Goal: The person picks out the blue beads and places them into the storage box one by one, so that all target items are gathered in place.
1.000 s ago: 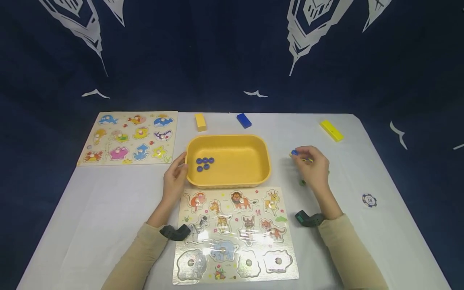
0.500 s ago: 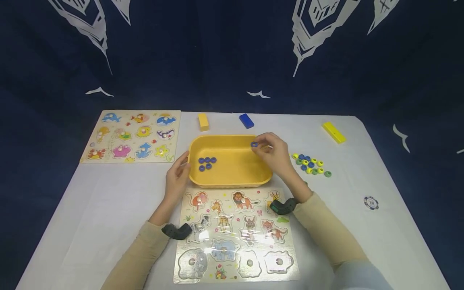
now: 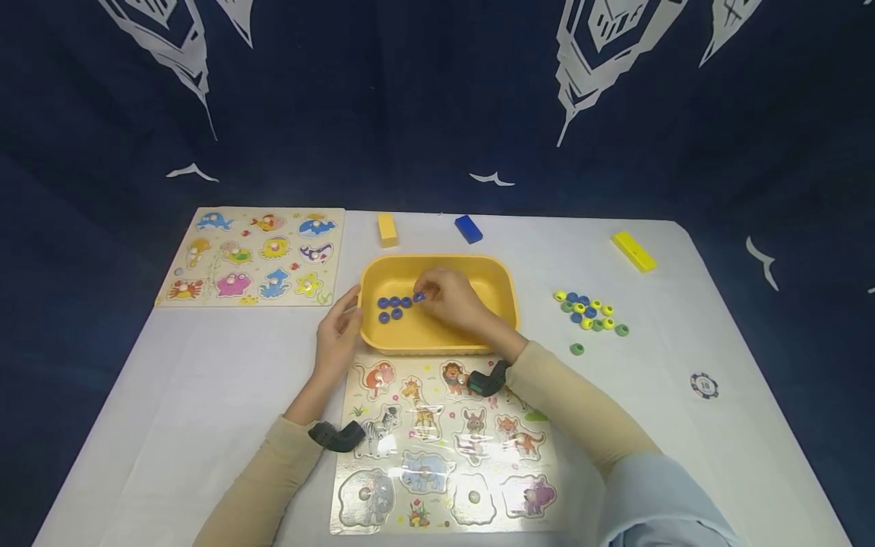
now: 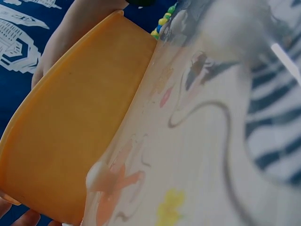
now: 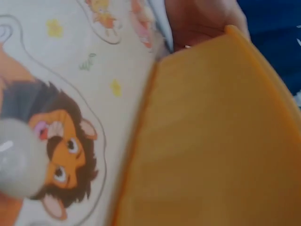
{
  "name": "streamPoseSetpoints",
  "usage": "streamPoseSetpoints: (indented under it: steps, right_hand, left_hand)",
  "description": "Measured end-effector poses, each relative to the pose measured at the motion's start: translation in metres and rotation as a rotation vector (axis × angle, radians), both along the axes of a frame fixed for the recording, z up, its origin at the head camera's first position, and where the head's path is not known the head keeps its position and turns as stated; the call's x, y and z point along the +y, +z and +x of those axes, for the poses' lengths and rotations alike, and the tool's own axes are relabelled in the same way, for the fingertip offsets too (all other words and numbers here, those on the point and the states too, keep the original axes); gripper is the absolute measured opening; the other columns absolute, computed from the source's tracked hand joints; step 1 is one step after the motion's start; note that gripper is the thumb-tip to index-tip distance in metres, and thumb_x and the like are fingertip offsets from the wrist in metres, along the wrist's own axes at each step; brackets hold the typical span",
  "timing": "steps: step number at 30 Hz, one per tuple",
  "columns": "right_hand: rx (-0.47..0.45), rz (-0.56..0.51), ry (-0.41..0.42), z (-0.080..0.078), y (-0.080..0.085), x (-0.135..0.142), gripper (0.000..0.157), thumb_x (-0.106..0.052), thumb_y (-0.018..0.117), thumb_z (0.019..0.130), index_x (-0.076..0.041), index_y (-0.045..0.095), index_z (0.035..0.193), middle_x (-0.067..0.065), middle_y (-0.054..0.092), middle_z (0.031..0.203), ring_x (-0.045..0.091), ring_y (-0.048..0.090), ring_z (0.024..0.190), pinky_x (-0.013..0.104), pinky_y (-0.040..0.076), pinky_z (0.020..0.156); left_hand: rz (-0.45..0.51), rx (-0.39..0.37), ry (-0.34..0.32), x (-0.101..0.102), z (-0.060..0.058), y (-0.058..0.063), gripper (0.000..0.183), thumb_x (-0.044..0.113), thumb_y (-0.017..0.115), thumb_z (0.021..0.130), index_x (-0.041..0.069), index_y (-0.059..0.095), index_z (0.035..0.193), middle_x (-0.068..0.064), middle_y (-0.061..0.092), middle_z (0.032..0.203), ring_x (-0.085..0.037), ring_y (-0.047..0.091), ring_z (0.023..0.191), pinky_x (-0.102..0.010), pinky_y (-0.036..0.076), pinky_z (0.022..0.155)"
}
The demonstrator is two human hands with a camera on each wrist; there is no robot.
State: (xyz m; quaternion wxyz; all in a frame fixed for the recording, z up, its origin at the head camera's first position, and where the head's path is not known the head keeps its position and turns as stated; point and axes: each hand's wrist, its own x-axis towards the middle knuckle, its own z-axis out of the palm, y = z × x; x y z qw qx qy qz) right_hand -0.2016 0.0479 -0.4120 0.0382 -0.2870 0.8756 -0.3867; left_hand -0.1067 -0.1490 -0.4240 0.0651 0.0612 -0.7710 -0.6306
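Note:
My right hand [image 3: 454, 300] pinches a blue bead [image 3: 419, 297] between thumb and fingertips, low inside the yellow plastic bin [image 3: 502, 334]. Right beside it, several blue beads [image 3: 395, 302] lie in two short rows toward the bin's left end. At the left wall my left hand [image 3: 339, 334] rests its relaxed fingers against the outside of the rim. The left wrist view has the bin's front wall [image 4: 89, 113] large, with left fingertips [image 4: 28, 219] below its end. In the right wrist view the wall hides the bead and the right fingers.
A pegged animal puzzle board [image 3: 427, 425] lies in front of the bin, a sea-animal board [image 3: 253, 258] back left. Yellow, green and blue beads [image 3: 588, 311] are scattered at right, near a poker chip [image 3: 704, 386]. Yellow [image 3: 387, 230], blue [image 3: 469, 229] and long yellow [image 3: 634, 252] blocks stand behind.
My right hand has carried the blue bead leftward from the loose pile, over the bin's right rim, down beside the other blue beads. My left hand has stayed at the bin's left wall.

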Motion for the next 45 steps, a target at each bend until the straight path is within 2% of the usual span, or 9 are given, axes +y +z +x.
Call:
streamPoseSetpoints:
  steps: [6, 11, 18, 24, 28, 33, 38, 41, 45]
  right_hand:
    - [-0.019, 0.098, 0.043, -0.001, -0.008, -0.011, 0.014, 0.000, 0.064, 0.070, -0.004, 0.064, 0.083, 0.005, 0.060, 0.079, 0.012, 0.054, 0.070, 0.019, 0.047, 0.063]
    - [-0.049, 0.151, 0.078, 0.001, -0.011, -0.016, 0.015, 0.001, 0.063, 0.071, -0.003, 0.064, 0.085, 0.006, 0.061, 0.081, 0.013, 0.055, 0.073, 0.020, 0.048, 0.066]
    - [-0.076, 0.175, 0.039, 0.005, -0.007, -0.012, 0.014, -0.003, 0.065, 0.073, -0.006, 0.063, 0.087, 0.004, 0.063, 0.083, 0.012, 0.058, 0.075, 0.020, 0.049, 0.067]
    - [-0.025, 0.026, -0.002, 0.018, 0.003, 0.010, 0.014, -0.012, 0.068, 0.075, -0.006, 0.064, 0.088, 0.002, 0.064, 0.086, 0.011, 0.059, 0.076, 0.022, 0.050, 0.068]
    - [0.030, -0.131, -0.042, 0.029, 0.007, 0.037, 0.018, -0.017, 0.068, 0.077, -0.007, 0.064, 0.092, 0.000, 0.064, 0.085, 0.011, 0.058, 0.072, 0.023, 0.049, 0.058]
    - [0.118, -0.242, -0.198, 0.041, 0.003, 0.083, 0.022, -0.017, 0.070, 0.075, -0.006, 0.064, 0.093, 0.001, 0.063, 0.079, 0.012, 0.054, 0.067, 0.020, 0.043, 0.053]
    - [0.221, -0.248, -0.457, 0.049, -0.006, 0.135, 0.019, -0.018, 0.071, 0.075, -0.007, 0.066, 0.091, 0.002, 0.061, 0.077, 0.009, 0.048, 0.065, 0.015, 0.039, 0.051]
    - [0.257, -0.264, -0.606, 0.047, -0.027, 0.170, 0.021, -0.019, 0.072, 0.074, -0.007, 0.067, 0.090, 0.003, 0.060, 0.078, 0.007, 0.046, 0.064, 0.015, 0.036, 0.050]
    - [0.294, -0.213, -0.800, 0.039, -0.062, 0.211, 0.023, -0.026, 0.072, 0.073, -0.015, 0.067, 0.092, -0.002, 0.059, 0.084, 0.002, 0.043, 0.067, 0.014, 0.032, 0.051]
  left_hand:
    - [-0.018, 0.011, 0.008, 0.002, 0.000, 0.001, 0.041, 0.011, 0.047, 0.091, 0.013, 0.042, 0.132, -0.016, 0.050, 0.123, -0.032, 0.053, 0.106, -0.034, 0.048, 0.088]
    - [-0.023, 0.024, 0.014, 0.002, 0.001, 0.001, 0.041, 0.010, 0.048, 0.090, 0.012, 0.043, 0.131, -0.016, 0.051, 0.122, -0.032, 0.054, 0.105, -0.025, 0.049, 0.084]
    - [-0.018, 0.014, 0.006, 0.002, 0.001, 0.000, 0.041, 0.011, 0.047, 0.091, 0.013, 0.042, 0.132, -0.016, 0.050, 0.123, -0.031, 0.053, 0.107, -0.025, 0.048, 0.085]
    - [-0.022, 0.002, 0.003, 0.002, 0.002, 0.000, 0.041, 0.010, 0.047, 0.091, 0.013, 0.042, 0.132, -0.016, 0.050, 0.123, -0.032, 0.052, 0.108, -0.019, 0.047, 0.083]
    - [-0.021, 0.005, 0.007, 0.002, 0.001, 0.000, 0.041, 0.010, 0.047, 0.091, 0.013, 0.042, 0.132, -0.015, 0.050, 0.122, -0.031, 0.053, 0.107, -0.025, 0.048, 0.086]
    - [-0.032, 0.001, 0.003, 0.002, 0.001, 0.001, 0.041, 0.011, 0.047, 0.091, 0.014, 0.042, 0.132, -0.013, 0.050, 0.124, -0.029, 0.053, 0.108, -0.034, 0.047, 0.090]
    - [-0.036, -0.002, 0.002, 0.002, 0.002, 0.002, 0.041, 0.013, 0.047, 0.091, 0.014, 0.042, 0.132, -0.012, 0.050, 0.124, -0.027, 0.054, 0.106, -0.026, 0.047, 0.087]
    - [-0.032, 0.004, -0.003, 0.002, 0.002, 0.002, 0.041, 0.012, 0.047, 0.091, 0.014, 0.041, 0.132, -0.013, 0.050, 0.123, -0.027, 0.053, 0.106, -0.020, 0.047, 0.085]
    - [-0.029, 0.007, -0.002, 0.003, 0.001, 0.001, 0.041, 0.011, 0.046, 0.091, 0.014, 0.042, 0.132, -0.014, 0.050, 0.123, -0.029, 0.053, 0.107, -0.016, 0.047, 0.083]
